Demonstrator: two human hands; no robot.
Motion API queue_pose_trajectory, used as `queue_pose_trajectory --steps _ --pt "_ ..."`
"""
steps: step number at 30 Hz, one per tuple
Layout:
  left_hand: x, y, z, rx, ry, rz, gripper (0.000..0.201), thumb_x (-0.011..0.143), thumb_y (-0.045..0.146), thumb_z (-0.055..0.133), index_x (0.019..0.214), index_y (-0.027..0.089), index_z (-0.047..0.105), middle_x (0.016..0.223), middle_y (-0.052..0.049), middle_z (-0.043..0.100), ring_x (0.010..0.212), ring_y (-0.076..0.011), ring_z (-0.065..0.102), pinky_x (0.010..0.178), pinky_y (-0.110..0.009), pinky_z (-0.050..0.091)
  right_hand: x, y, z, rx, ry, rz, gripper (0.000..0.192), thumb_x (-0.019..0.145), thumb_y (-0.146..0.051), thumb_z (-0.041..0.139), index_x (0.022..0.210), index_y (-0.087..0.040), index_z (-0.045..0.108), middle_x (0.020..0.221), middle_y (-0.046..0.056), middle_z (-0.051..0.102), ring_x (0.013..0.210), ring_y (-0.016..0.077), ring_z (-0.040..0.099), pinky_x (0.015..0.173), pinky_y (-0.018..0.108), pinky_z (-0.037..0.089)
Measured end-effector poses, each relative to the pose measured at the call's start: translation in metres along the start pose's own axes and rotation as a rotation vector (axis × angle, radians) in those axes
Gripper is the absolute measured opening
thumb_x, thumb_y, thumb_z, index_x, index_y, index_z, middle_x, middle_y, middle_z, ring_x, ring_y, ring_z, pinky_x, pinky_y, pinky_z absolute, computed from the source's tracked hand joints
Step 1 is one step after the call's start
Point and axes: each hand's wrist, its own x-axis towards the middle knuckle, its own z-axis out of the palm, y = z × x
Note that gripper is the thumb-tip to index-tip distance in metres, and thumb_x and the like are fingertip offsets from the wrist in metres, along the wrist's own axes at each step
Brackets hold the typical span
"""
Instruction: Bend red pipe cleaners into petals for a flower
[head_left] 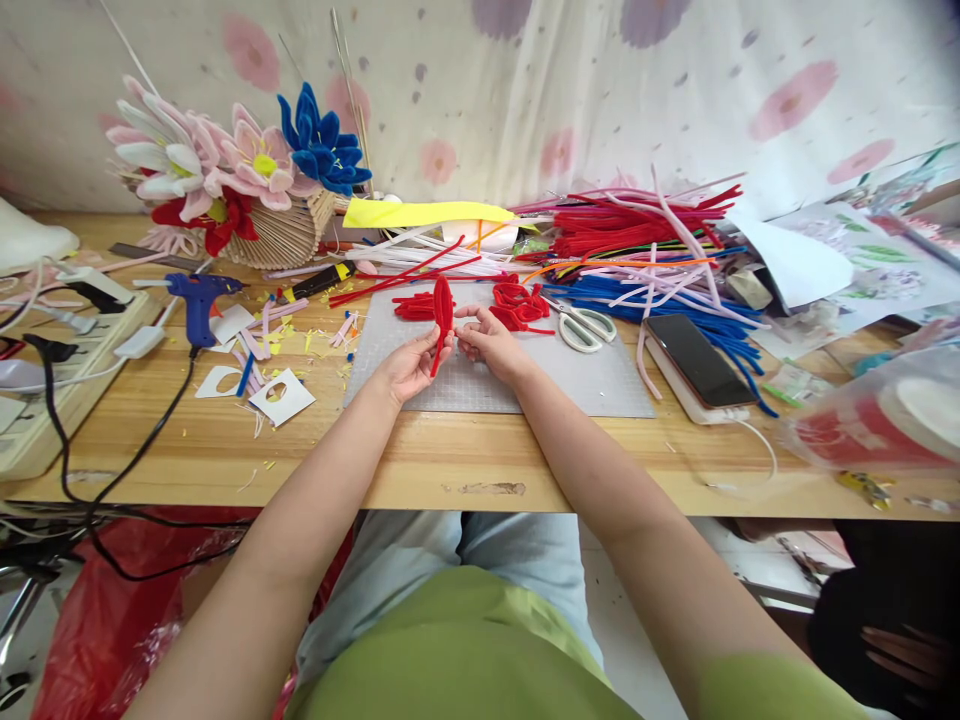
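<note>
Red petal: a leaf-shaped loop of red pipe cleaner (442, 312), held upright over the grey cutting mat (615, 385) at the middle of the desk (420, 455), its thin stem end pointing down toward the person.
Left hand: the left hand (411, 366) is closed on the lower part and stem of the petal, thumb and fingers pinching it, palm turned up.
Right hand: the right hand (487, 342) sits just beside the petal on its right, fingertips curled together and touching or almost touching its edge; whether it actually grips the petal cannot be told.
Hands together: both meet at the petal, wrists apart, forearms running back to the desk edge.
On the mat: more finished red petals (414, 306) lie behind the left hand, and a heap of red loops (519, 303) behind the right hand; white-handled scissors (586, 327) lie to the right of that heap.
Right side: a phone (697, 360) lies face up near the mat, beside a large pile of red, blue, pink and white pipe cleaners (637, 250).
Left side: a blue glue gun (198, 300) rests among paper scraps, with a power strip (52, 390) further left.
Back left: a basket with pink, white, red and blue pipe-cleaner flowers (247, 165).
</note>
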Motion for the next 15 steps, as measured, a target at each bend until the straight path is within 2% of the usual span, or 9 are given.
queue_pose_trajectory --steps 5,10,13,15 --pt "0.005 -0.002 -0.005 0.085 -0.036 0.038 0.021 0.089 0.010 0.043 0.090 0.007 0.064 0.066 -0.003 0.061 0.061 -0.0048 0.061 0.055 -0.009 0.051 0.003 0.002 0.002 0.038 0.009 -0.022 0.036 0.066 -0.044 0.065 0.089 -0.018 0.056 0.049 -0.009 0.041 0.043 0.0053 0.036 0.042 0.019 0.027" --pt "0.012 -0.005 -0.012 0.193 -0.107 0.074 0.024 0.089 0.009 0.043 0.078 0.007 0.063 0.066 -0.004 0.063 0.058 -0.0049 0.060 0.056 -0.012 0.052 0.006 0.004 0.001 -0.040 0.019 -0.100 0.033 0.065 -0.045 0.068 0.074 -0.015 0.060 0.051 -0.006 0.046 0.042 0.0034 0.031 0.042 0.020 0.025" --pt "0.014 -0.007 -0.015 0.236 -0.103 0.088 0.021 0.088 0.008 0.046 0.077 0.007 0.064 0.068 -0.004 0.065 0.059 -0.0055 0.062 0.060 -0.014 0.054 0.006 0.005 0.001 -0.060 0.006 -0.101 0.033 0.064 -0.044 0.070 0.075 -0.015 0.060 0.053 -0.006 0.050 0.043 0.0034 0.033 0.042 0.019 0.024" --pt "0.015 -0.007 -0.016 0.239 -0.089 0.098 0.019 0.087 0.007 0.047 0.078 0.008 0.064 0.067 -0.004 0.065 0.059 -0.0058 0.062 0.062 -0.016 0.055 0.004 0.004 0.001 -0.012 -0.028 -0.065 0.035 0.064 -0.044 0.070 0.083 -0.016 0.059 0.054 -0.006 0.051 0.043 0.0035 0.034 0.042 0.019 0.024"
